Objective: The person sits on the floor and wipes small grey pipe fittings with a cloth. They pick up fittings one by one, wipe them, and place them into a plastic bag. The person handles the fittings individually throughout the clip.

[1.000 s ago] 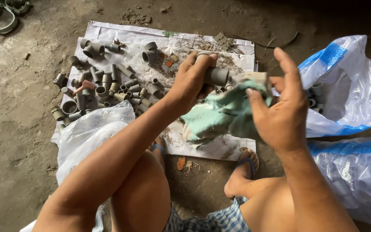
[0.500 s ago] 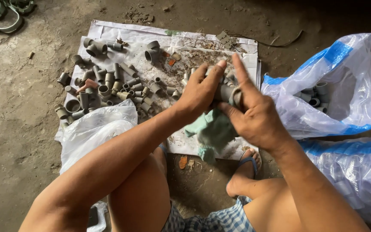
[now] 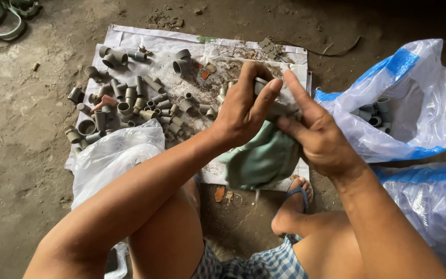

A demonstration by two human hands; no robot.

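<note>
My left hand (image 3: 243, 111) grips a grey pipe fitting (image 3: 260, 84) above the white sheet (image 3: 192, 46). My right hand (image 3: 318, 132) presses a green cloth (image 3: 261, 160) against that fitting, fingers wrapped over the cloth. Most of the fitting is hidden by both hands and the cloth. The cloth hangs down below the hands. A pile of dusty grey pipe fittings (image 3: 125, 106) lies on the sheet to the left of my hands.
An open blue-and-white plastic bag (image 3: 414, 119) on the right holds several fittings (image 3: 375, 113). Another such bag (image 3: 429, 206) lies below it, and a white plastic bag (image 3: 112, 157) beside my left knee. Metal clamps (image 3: 3, 15) lie at the top left on the dirt floor.
My right hand has closed in from the right and pushed the cloth up onto the fitting. The left hand keeps its hold on the fitting and has turned slightly.
</note>
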